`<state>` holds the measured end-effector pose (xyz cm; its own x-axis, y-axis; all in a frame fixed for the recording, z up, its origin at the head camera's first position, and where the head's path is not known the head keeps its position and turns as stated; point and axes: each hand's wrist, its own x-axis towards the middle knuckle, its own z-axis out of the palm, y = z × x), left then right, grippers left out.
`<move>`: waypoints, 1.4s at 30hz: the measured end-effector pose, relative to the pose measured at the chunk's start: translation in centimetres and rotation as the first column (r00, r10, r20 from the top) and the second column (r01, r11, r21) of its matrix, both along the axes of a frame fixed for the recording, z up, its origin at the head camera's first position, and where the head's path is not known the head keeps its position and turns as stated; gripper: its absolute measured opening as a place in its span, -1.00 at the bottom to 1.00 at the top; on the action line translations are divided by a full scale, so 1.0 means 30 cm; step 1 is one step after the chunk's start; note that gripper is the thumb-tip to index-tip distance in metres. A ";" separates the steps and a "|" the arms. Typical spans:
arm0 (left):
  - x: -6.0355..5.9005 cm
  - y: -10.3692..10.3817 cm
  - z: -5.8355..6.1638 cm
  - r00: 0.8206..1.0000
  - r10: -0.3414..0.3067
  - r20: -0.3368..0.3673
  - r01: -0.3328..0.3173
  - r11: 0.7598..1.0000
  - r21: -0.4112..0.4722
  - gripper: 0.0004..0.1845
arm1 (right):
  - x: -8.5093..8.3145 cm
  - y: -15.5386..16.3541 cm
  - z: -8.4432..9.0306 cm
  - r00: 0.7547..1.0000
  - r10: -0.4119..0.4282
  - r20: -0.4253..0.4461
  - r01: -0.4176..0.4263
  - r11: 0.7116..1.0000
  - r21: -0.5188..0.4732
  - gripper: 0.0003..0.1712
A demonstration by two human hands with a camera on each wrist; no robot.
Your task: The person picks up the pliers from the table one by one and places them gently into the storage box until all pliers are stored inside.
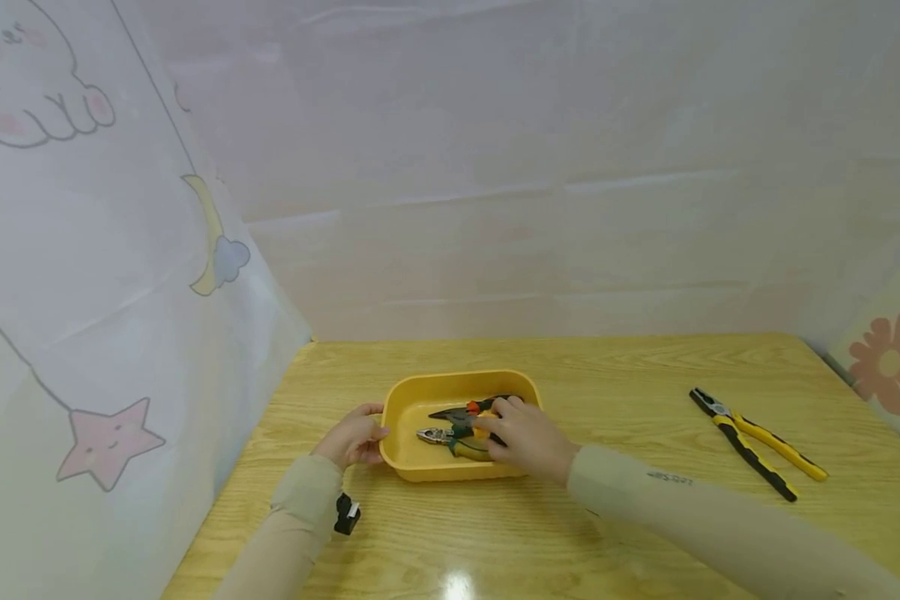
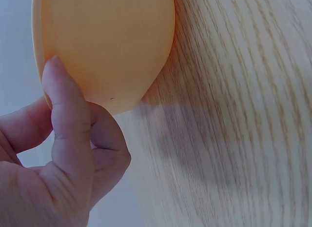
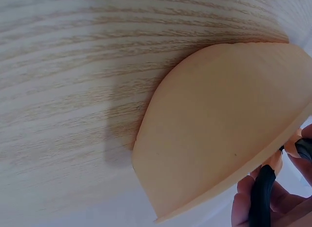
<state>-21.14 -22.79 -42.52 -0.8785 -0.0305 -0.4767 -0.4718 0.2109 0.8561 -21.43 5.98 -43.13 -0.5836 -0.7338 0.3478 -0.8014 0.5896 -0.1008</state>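
Observation:
A yellow tray [image 1: 450,379] sits mid-table. My left hand [image 1: 367,435] grips its left end; in the left wrist view the thumb [image 2: 66,114] lies against the tray's outer wall [image 2: 107,41]. Two pliers lie in the tray: one with black and orange handles [image 1: 461,410], and one with greenish handles [image 1: 437,435] below it. My right hand [image 1: 498,425] reaches into the tray and holds the black-handled pliers. In the right wrist view a black handle [image 3: 263,197] runs through the curled fingers [image 3: 242,207] behind the tray wall [image 3: 219,124].
A third pair of pliers [image 1: 753,442], yellow and black, lies on the wooden table [image 1: 607,533] to the right. Pale printed sheets wall in the back, the left side [image 1: 82,333] and the right corner [image 1: 892,367].

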 end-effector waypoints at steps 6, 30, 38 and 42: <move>-0.003 0.005 -0.002 1.000 -0.002 -0.004 0.002 1.000 -0.007 -0.47 | -0.013 -0.015 -0.004 0.997 -0.033 0.065 0.031 0.999 0.036 -0.72; -0.003 0.006 -0.011 1.000 0.008 -0.002 -0.008 1.000 -0.003 -0.48 | -0.043 -0.033 -0.029 0.906 -0.128 0.404 0.105 0.991 0.080 -0.64; -0.001 0.004 -0.018 1.000 0.022 -0.001 -0.022 1.000 -0.014 -0.46 | -0.020 0.050 0.011 0.946 -0.029 0.324 0.056 0.995 -0.077 -0.66; -0.001 0.000 -0.019 1.000 0.028 0.002 -0.028 0.999 -0.016 -0.45 | -0.001 0.102 0.016 0.968 -0.042 0.246 0.065 0.994 -0.085 -0.64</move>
<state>-21.16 -22.78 -43.07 -0.8760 -0.0623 -0.4782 -0.4799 0.2110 0.8516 -21.45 9.04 -42.65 -0.6965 -0.6710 0.2540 -0.7135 0.6101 -0.3446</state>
